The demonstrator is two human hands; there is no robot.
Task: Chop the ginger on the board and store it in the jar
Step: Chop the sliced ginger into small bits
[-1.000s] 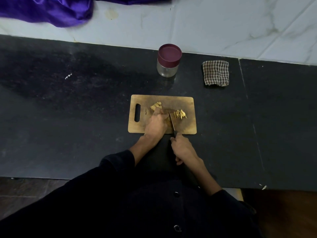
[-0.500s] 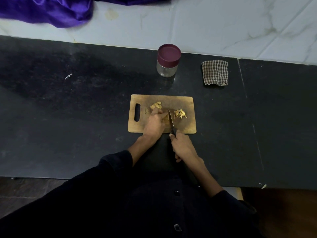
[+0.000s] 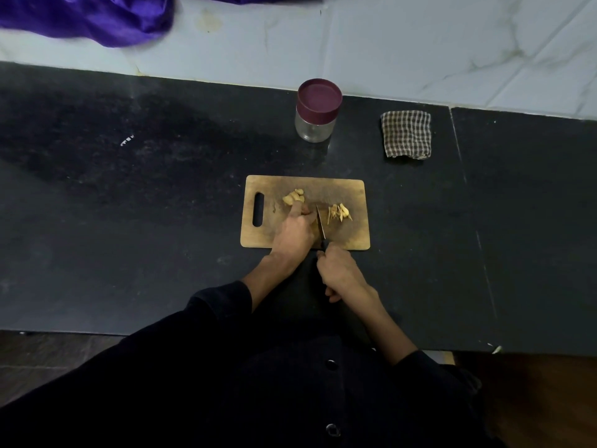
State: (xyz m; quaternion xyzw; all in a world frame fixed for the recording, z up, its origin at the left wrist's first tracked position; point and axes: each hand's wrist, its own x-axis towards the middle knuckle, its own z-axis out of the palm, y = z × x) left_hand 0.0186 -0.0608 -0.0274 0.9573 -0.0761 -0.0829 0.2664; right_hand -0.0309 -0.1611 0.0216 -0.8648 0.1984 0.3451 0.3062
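Observation:
A wooden cutting board lies on the black counter. An uncut ginger lump sits near its handle slot. My left hand holds a piece of ginger down on the board, fingers curled over it; the piece itself is mostly hidden. My right hand grips the black handle of a small knife, whose blade stands just right of my left fingers. Cut ginger slivers lie right of the blade. A glass jar with a maroon lid on stands behind the board.
A folded checked cloth lies at the back right. Purple fabric hangs over the white tiled ledge at the back left. The counter's front edge runs close to my body.
The knife blade and my right hand have shifted slightly between cuts, and my left hand has crept a little toward the handle side. The pile of slivers looks the same.

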